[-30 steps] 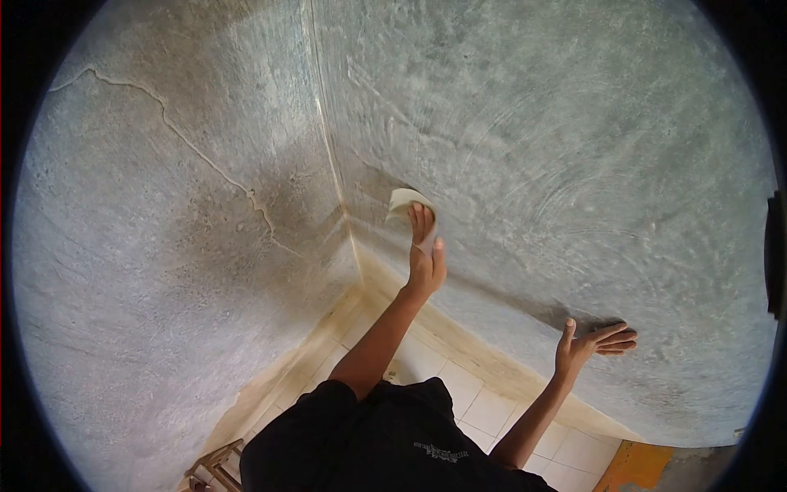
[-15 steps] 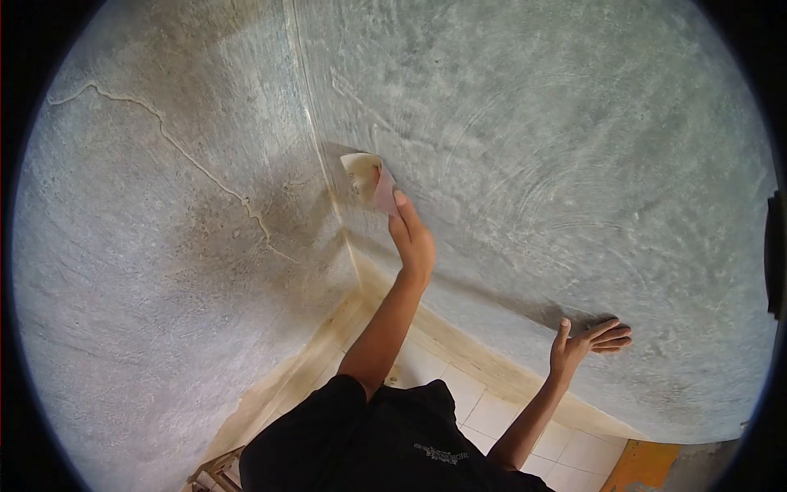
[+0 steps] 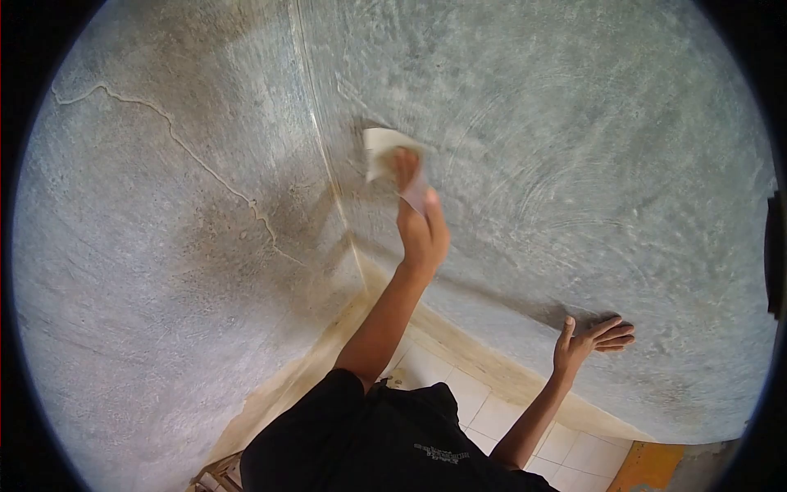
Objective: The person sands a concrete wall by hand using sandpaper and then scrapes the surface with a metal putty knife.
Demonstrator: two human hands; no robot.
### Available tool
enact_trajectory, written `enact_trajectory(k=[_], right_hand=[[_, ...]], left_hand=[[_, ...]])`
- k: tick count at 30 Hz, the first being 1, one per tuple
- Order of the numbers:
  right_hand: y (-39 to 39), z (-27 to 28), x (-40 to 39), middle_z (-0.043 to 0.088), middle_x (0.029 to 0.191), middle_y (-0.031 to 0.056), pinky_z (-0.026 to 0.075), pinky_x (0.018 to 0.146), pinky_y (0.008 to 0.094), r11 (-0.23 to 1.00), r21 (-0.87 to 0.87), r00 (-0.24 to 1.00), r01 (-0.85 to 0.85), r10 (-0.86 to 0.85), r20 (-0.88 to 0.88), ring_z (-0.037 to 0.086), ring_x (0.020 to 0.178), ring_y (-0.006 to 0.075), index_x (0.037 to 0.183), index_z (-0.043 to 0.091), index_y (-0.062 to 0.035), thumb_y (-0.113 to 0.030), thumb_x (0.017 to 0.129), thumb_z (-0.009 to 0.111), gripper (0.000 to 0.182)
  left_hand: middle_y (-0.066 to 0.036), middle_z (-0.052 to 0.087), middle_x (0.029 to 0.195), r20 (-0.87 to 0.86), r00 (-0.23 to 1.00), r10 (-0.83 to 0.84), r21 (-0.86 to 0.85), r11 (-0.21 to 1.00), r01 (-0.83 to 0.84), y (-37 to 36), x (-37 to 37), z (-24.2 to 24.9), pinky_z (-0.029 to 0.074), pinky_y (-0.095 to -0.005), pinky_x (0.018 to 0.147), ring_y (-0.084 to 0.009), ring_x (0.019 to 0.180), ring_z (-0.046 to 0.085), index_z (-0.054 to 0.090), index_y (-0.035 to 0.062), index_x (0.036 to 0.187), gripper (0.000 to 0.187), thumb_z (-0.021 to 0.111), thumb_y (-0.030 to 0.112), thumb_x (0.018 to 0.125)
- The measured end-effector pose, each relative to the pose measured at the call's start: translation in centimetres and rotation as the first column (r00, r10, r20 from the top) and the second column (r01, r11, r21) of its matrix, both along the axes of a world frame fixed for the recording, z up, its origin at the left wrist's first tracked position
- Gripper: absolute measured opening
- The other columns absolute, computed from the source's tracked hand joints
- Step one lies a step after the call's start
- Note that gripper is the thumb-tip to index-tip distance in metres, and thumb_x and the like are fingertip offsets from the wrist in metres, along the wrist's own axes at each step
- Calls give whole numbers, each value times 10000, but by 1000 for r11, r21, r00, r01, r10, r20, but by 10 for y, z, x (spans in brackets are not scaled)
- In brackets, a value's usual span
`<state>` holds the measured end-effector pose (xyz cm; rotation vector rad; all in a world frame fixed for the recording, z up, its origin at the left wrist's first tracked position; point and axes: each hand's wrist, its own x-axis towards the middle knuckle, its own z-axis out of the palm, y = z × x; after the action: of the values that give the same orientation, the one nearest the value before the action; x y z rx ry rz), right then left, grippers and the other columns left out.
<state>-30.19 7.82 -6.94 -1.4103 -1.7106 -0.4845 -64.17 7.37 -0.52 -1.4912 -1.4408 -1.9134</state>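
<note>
My left hand (image 3: 420,225) is closed on a sheet of sandpaper (image 3: 379,141), pressing it to the grey plastered wall (image 3: 557,139) just right of the corner. The sheet's pale back faces me and its lower right edge is folded over toward the thumb. Motion blurs the fingers and the sheet. Farther right and lower, my right hand (image 3: 578,344) rests on the same wall with its fingers spread, holding nothing.
A left wall (image 3: 123,271) with brown stains and a raised wavy crack (image 3: 197,158) meets the grey wall at the corner. White floor tiles (image 3: 459,394) lie below. A wooden item (image 3: 217,474) stands at the lower left, and an orange-yellow panel (image 3: 652,466) at the lower right.
My left hand has slid the sandpaper up and to the right, away from the corner. My right hand stays in nearly the same place on the wall.
</note>
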Motion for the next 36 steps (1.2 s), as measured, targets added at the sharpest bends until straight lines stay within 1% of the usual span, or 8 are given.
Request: enact_trajectory(k=[6, 11, 15, 20, 24, 29, 33, 36], right_hand=[[1, -2, 2, -203, 1512, 214, -186, 1046, 587, 1000, -8, 1000, -6, 6, 4, -272, 1362, 399, 1483, -81, -72, -659, 868, 423, 988], [1, 1, 0, -209, 1509, 219, -174, 1044, 602, 1000, 18, 1000, -1, 1, 26, -263, 1359, 423, 1484, -86, -86, -626, 878, 448, 971], [2, -3, 2, -205, 1514, 209, -175, 1047, 591, 1000, 7, 1000, 21, -21, 17, -268, 1362, 404, 1483, -74, -59, -653, 875, 421, 983], [1, 0, -1, -203, 1516, 207, -166, 1048, 595, 1000, 14, 1000, 15, -16, 17, -264, 1365, 403, 1484, -70, -62, -655, 874, 420, 982], [1, 0, -3, -201, 1517, 205, -170, 1052, 588, 1000, 22, 1000, 19, -19, 2, -259, 1368, 402, 1486, -64, -67, -642, 879, 426, 969], [3, 0, -1, -200, 1519, 200, -174, 1054, 582, 998, 54, 1000, 10, -10, 15, -256, 1370, 399, 1490, -60, -83, -629, 883, 432, 953], [6, -6, 3, -202, 1520, 196, -178, 1051, 585, 999, 53, 1000, 10, -11, 14, -253, 1372, 398, 1491, -62, -91, -632, 881, 433, 954], [4, -2, -1, -206, 1519, 195, -180, 1050, 586, 999, 47, 1000, 24, -24, 7, -253, 1372, 398, 1491, -63, -92, -633, 880, 431, 953]], left_hand=[[-280, 177, 1496, 365, 928, -78, 13, 997, 78, 3, -10, -9, 121, -461, 1145, -388, 1410, 136, 241, -107, 1407, 514, 306, 210, 1007], [-292, 308, 1436, 89, 995, 52, 31, 998, -55, -12, -13, -1, 236, -406, 1112, -337, 1366, 294, 334, -121, 1360, 538, 331, 290, 1014], [-234, 331, 1438, 844, 530, -85, -47, 972, 231, -7, -34, -46, 275, -372, 1081, -324, 1306, 362, 312, -136, 1360, 590, 336, 339, 1011], [-296, 499, 1269, 936, 325, 138, -170, 983, 72, 12, -46, -165, 365, -369, 993, -366, 1163, 497, 439, -179, 1231, 616, 304, 380, 1011], [-299, 386, 1382, 840, 514, 174, -372, 874, 312, -26, -6, -150, 291, -365, 1068, -368, 1296, 380, 344, -167, 1315, 614, 292, 367, 1016], [-300, 355, 1402, 571, 818, 65, -317, 937, 147, -33, 38, -138, 264, -359, 1085, -373, 1322, 340, 295, -163, 1340, 627, 291, 372, 1012], [-301, 330, 1418, 915, 395, 84, -222, 922, 318, -17, -2, -154, 243, -354, 1099, -378, 1342, 307, 255, -160, 1359, 641, 290, 376, 1010], [-302, 311, 1430, 934, 346, 95, -240, 881, 408, -19, -6, -157, 227, -350, 1109, -381, 1357, 283, 226, -157, 1374, 653, 290, 380, 1008]])
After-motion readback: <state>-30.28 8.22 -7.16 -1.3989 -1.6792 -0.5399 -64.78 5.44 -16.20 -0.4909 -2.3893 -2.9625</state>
